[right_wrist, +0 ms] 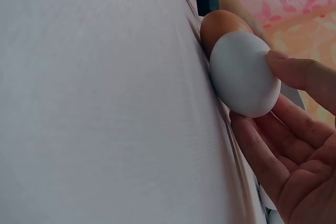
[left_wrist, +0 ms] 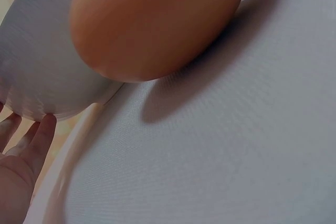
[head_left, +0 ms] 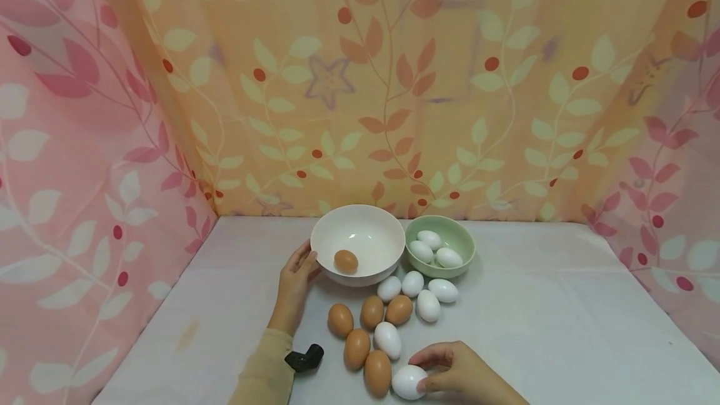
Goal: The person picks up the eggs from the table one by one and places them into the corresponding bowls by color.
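Observation:
At the front of the table my right hand [head_left: 458,370] pinches a white egg [head_left: 409,382] between thumb and fingers; a brown egg [right_wrist: 223,27] shows behind it in the right wrist view. My left hand [head_left: 295,274] touches the outer left side of a large white bowl [head_left: 382,239], its fingertips [left_wrist: 47,121] against the wall. One brown egg [head_left: 345,261] lies inside that bowl. To its right, a smaller green bowl [head_left: 464,239] contains three white eggs. Several brown eggs [head_left: 357,349] and several white eggs [head_left: 429,306] lie between the bowls and my right hand.
A white cloth [head_left: 551,311] covers the table. Floral curtains [head_left: 360,111] stand behind and at both sides. On the left sleeve [head_left: 267,367] sits a black device [head_left: 305,359], near the loose brown eggs.

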A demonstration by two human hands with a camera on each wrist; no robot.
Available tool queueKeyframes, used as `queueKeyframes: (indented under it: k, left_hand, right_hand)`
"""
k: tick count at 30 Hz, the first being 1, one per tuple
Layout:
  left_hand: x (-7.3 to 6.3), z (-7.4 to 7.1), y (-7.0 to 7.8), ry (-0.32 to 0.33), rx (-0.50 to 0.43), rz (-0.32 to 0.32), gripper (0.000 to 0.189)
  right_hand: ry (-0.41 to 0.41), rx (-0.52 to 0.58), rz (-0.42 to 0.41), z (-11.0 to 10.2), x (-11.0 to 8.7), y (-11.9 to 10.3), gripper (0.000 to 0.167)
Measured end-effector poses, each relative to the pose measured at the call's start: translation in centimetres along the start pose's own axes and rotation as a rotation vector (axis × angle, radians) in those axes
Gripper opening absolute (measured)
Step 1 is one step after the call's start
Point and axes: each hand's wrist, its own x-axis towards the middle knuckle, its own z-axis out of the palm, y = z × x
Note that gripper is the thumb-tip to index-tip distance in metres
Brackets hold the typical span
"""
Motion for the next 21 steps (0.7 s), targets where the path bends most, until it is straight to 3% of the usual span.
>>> queueKeyframes:
  k: [10, 21]
  left_hand:
    - [-0.05, -0.08, 0.09, -0.01, 0.007, -0.001, 0.053]
    - [-0.03, 0.09, 0.07, 0.015, 0.059, 0.01, 0.052]
  right_hand:
    - [-0.063, 0.049, -0.003, 0.72, 0.34, 0.27, 0.041]
    - [-0.019, 0.002, -0.021, 0.45, -0.04, -0.5, 0.039]
